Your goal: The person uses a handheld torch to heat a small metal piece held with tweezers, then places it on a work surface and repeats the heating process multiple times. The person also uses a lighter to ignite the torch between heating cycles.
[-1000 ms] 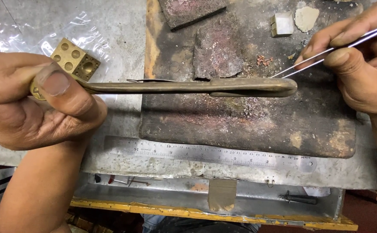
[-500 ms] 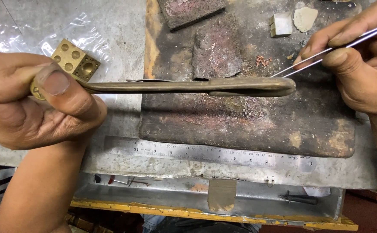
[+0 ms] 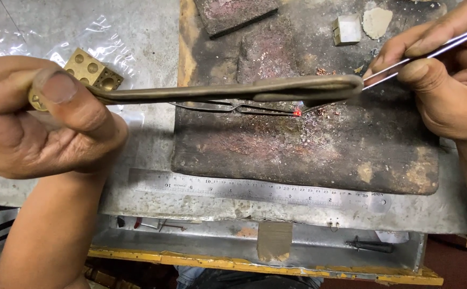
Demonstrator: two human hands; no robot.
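The fingers point(image 3: 62, 93) of the left hand point(image 3: 41, 118) grip the brass blowpipe point(image 3: 233, 92) above the charred soldering block point(image 3: 308, 144); the right hand point(image 3: 447, 80) pinches steel tweezers point(image 3: 404, 64). A red glow point(image 3: 297, 112) has newly appeared on the block, so heating seems started.

Brass-toned blowpipe point(image 3: 233, 92), dull and tarnished, pinched in the left hand point(image 3: 46, 115) fingers. Tweezers point(image 3: 426, 53) between the right hand point(image 3: 447, 80) fingers: bright polished steel. Below both, the soldering block point(image 3: 297, 150): charred, rough, matt, flecked with pale residue. Steel ruler point(image 3: 255, 188) under it, brushed and scuffed. Brass dapping cube point(image 3: 91, 69) behind the left fingers, satin. Bench point(image 3: 153, 32) sheet metal, grey, pitted; crinkled glossy plastic film point(image 3: 99, 32) on it.
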